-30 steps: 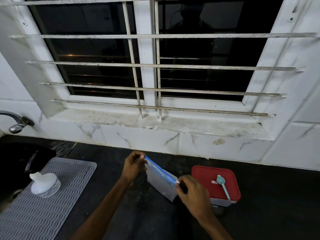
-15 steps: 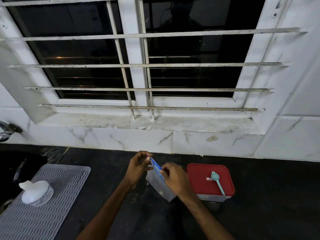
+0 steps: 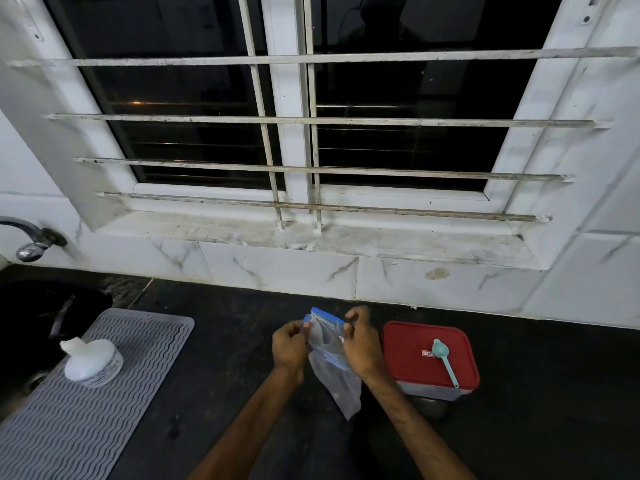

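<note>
Both hands hold a clear plastic zip bag with a blue seal strip (image 3: 329, 344) above the dark stone bench (image 3: 235, 341), near the middle of the scene. The left hand (image 3: 289, 348) pinches the bag's top left corner with curled fingers, and the right hand (image 3: 360, 344) pinches the top right edge, so the mouth of the bag sits between them while its body hangs down toward the near side. Just right of the hands stands a rectangular container with a red lid (image 3: 408, 348), a small teal plastic spoon (image 3: 445, 360) lying on the lid. Far left, a white plastic bottle (image 3: 91, 362) rests on a grey ribbed mat (image 3: 131, 341).
</note>
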Tool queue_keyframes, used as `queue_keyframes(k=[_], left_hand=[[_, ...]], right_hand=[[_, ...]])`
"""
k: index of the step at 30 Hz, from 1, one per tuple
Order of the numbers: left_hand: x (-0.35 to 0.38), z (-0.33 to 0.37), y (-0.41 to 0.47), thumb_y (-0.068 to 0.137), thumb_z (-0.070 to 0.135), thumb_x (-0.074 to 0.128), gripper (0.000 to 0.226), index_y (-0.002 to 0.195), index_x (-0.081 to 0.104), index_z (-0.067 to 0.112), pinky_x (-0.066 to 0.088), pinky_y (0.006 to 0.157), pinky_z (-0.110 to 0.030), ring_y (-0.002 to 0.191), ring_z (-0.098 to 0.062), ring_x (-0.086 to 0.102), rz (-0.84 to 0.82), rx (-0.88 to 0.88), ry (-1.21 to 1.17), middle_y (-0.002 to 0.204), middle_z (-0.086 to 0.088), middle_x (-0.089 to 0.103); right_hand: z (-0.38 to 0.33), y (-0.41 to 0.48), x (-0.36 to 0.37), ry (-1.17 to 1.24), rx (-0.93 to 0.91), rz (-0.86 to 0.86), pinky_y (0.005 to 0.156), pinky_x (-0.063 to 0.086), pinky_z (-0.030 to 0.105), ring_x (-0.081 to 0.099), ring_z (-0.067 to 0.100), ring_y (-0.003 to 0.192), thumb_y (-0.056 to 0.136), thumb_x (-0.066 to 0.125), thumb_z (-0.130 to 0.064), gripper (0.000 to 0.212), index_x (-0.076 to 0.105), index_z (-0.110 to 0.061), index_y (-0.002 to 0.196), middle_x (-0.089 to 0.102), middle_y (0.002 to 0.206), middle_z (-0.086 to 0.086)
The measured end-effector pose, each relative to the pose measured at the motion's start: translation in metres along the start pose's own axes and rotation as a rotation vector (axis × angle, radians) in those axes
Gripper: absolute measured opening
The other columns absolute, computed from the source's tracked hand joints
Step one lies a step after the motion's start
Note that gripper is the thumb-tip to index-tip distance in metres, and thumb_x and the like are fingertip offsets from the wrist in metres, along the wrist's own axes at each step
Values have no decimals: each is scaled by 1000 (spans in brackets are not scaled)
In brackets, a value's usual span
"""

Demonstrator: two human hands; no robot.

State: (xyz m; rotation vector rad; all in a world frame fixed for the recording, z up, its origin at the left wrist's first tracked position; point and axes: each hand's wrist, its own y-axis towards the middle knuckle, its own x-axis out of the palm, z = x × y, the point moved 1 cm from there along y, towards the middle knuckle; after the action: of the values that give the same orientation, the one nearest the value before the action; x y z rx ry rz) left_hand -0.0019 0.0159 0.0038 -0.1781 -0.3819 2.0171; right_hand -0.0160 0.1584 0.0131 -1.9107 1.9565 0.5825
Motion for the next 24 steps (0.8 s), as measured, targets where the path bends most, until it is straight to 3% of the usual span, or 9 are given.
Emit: queue_keyframes(k=[3,7,8,11,14,16,18,21,24], left_hand=[[-1,1,-4,102,8,46,25,87,64,-2,55,48,-27,75,-26,63,-114,-266,-196,82,-17,66],[-5,4,-9,102,3,35,32,86,63,-2,57,52,-30,74,-26,64,-211,-355,-233,84,-19,66],[-5,4,-10,100,0,35,32,83,62,-1,56,53,-30,69,-25,63,-216,-344,-225,81,-18,64],[-3,6,-9,95,6,43,22,81,60,5,50,62,-33,64,-24,58,-226,-314,-255,73,-15,59],[-2,11,-15,92,23,49,24,70,53,12,47,60,-28,61,-18,54,-302,-154,-147,66,-6,53],[-5,11,-16,95,31,57,18,87,57,15,51,66,-23,76,-15,61,-306,83,69,82,-1,61],[-8,10,-16,87,50,63,33,106,60,24,53,79,-23,92,-12,65,-429,298,315,102,2,65],[-10,13,-15,93,45,58,27,79,65,23,49,69,-27,71,-7,62,-506,354,539,77,6,65],[-10,15,-15,101,35,48,35,76,65,17,44,61,-19,64,-5,56,-277,440,779,72,6,59]], right_hand=[[1,-1,-2,-17,-36,-60,67,45,31,59,17,75,95,48,-9,10,55,-14,92,62,84,0],[-3,-9,-9,-167,-181,-271,63,44,26,58,7,74,89,52,-55,35,57,-21,93,63,85,-7],[-4,-10,-10,-235,-219,-309,63,42,27,57,8,74,87,52,-56,36,58,-21,91,64,85,-6],[-4,-5,-11,-324,-245,-299,65,38,30,53,14,71,94,53,-29,22,58,-17,76,60,78,0],[-11,0,-17,-92,-17,-310,64,36,29,50,13,66,100,48,-24,35,53,-17,66,55,69,-1],[-18,-1,-20,313,217,-368,56,37,25,48,11,58,103,44,-29,38,55,-14,70,52,59,-2],[-26,-2,-24,495,318,-435,51,42,17,55,6,51,103,43,-28,36,63,-8,81,59,58,-3],[-27,4,-22,198,205,-455,64,49,25,61,12,66,103,42,-35,40,62,-13,76,62,72,0],[-19,7,-17,-290,-8,-265,80,48,35,61,23,95,97,46,-48,33,55,-16,100,64,99,3]])
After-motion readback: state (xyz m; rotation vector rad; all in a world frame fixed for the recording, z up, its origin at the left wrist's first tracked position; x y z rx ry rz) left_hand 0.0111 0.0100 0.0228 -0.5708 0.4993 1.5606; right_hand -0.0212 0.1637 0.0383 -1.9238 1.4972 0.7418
